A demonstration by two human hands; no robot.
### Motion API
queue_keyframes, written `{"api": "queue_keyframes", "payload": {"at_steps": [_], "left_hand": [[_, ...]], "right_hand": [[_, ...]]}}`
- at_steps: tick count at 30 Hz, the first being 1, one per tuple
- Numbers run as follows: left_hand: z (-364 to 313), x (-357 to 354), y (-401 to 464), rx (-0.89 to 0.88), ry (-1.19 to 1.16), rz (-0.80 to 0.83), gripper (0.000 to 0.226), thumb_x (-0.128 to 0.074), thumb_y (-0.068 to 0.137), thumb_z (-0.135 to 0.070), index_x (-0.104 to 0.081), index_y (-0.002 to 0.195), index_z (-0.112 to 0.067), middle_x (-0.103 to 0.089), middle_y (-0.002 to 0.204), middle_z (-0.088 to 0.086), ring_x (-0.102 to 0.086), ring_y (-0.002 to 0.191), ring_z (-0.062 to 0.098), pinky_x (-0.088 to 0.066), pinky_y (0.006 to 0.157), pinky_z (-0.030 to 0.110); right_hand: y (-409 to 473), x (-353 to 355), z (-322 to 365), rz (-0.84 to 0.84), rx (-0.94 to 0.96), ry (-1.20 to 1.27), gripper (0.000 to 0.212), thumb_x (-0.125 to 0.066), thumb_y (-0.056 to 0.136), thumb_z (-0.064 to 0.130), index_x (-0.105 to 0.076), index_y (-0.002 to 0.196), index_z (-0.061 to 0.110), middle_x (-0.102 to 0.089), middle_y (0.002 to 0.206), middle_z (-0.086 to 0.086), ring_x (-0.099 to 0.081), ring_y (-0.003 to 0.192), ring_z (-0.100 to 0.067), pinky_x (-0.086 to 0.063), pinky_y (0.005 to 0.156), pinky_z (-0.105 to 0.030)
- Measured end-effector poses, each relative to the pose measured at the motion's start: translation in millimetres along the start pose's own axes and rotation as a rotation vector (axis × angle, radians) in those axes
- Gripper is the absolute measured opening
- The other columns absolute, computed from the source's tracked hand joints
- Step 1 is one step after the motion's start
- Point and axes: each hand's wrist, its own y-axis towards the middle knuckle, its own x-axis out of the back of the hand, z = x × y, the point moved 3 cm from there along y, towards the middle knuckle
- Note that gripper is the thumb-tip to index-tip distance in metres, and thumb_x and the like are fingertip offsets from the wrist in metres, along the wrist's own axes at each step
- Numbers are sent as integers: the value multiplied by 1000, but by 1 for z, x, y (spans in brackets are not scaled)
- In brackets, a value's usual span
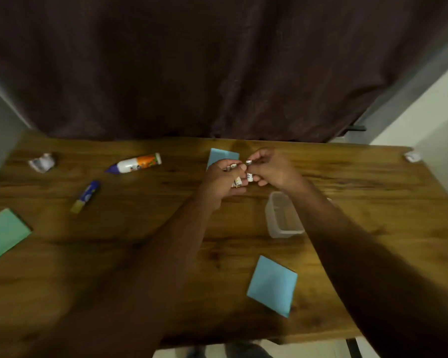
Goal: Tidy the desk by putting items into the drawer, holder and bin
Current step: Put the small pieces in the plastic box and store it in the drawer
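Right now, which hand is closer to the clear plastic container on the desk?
Right. The right hand is just beyond the clear plastic container's far end, its forearm crossing above it. The left hand is farther off to the container's left. Both grip small white items.

Glue bottle (135, 163) lies left of both hands (container (282, 215) right).

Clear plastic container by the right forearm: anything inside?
The clear container looks empty where visible. The right forearm covers its far right edge, so that part can't be checked.
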Motion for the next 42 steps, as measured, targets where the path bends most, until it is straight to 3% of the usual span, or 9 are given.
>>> {"api": "queue_keyframes", "payload": {"at_steps": [5, 9, 11, 13, 17, 22, 25, 36, 42], "left_hand": [[3, -86, 0, 17, 204, 177, 27, -63, 93, -17, -59, 118, -9, -66, 90, 8, -67, 71, 13, -60, 58, 27], [16, -110, 6, 0, 430, 152, 25, -76, 82, -15, -64, 104, -13, -69, 93, 10, -69, 73, 17, -61, 61, 33], [19, -114, 10, -58, 701, 162, 22, -81, 75, -20, -68, 92, -17, -71, 88, 8, -71, 76, 22, -61, 65, 36], [18, -119, 8, -117, 1082, 162, 19, -81, 72, -33, -68, 80, -21, -72, 87, 4, -69, 82, 23, -55, 66, 29], [21, -128, 8, -133, 1442, 98, 28, -72, 81, -36, -66, 104, -22, -63, 114, 6, -59, 108, 28, -45, 73, 31], [32, -136, 8, -172, 1571, 165, 36, -70, 85, -22, -59, 119, -17, -53, 129, 11, -50, 121, 29, -44, 85, 35], [32, -143, 6, -174, 1669, 185, 47, -71, 85, -23, -56, 128, -12, -51, 136, 15, -49, 126, 31, -45, 95, 38], [41, -145, 4, -229, 1701, 263, 37, -57, 94, -10, -54, 131, -13, -54, 133, 12, -54, 120, 25, -46, 98, 34], [47, -142, 3, -240, 1688, 272, 43, -52, 96, -14, -47, 138, -21, -51, 137, 9, -52, 122, 23, -45, 100, 34]], "right_hand": [[-44, 79, -50, -142, -80, 85, 20, -74, 80, 7, -59, 90, 14, -65, 69, -7, -60, 54, -14, -48, 49, -24], [-55, 91, -80, -158, -139, -89, 20, -76, 77, 5, -59, 81, 14, -68, 71, -13, -62, 63, -25, -51, 59, -36], [-54, 86, -86, -151, -146, -303, 20, -78, 77, 13, -60, 81, 19, -71, 83, -6, -66, 75, -21, -52, 65, -32], [-54, 79, -86, -145, -125, -434, 12, -75, 79, 16, -64, 80, 21, -70, 86, -2, -64, 78, -16, -45, 62, -23], [-58, 69, -87, -133, -108, -527, 15, -75, 82, 19, -72, 96, 14, -73, 94, -1, -65, 83, -13, -50, 71, -27], [-61, 66, -89, -155, -74, -565, 16, -75, 80, 20, -73, 95, 14, -73, 93, -3, -67, 82, -17, -48, 65, -25], [-60, 62, -92, -181, -46, -608, 13, -74, 79, 19, -74, 90, 14, -74, 92, -6, -70, 84, -23, -55, 68, -32], [-65, 46, -100, -91, -44, -809, 24, -63, 90, 34, -69, 102, 14, -72, 97, -5, -68, 89, -21, -54, 75, -33], [-66, 36, -101, -74, -71, -892, 22, -54, 95, 21, -66, 111, 11, -71, 107, -8, -68, 97, -24, -53, 79, -34]]}}
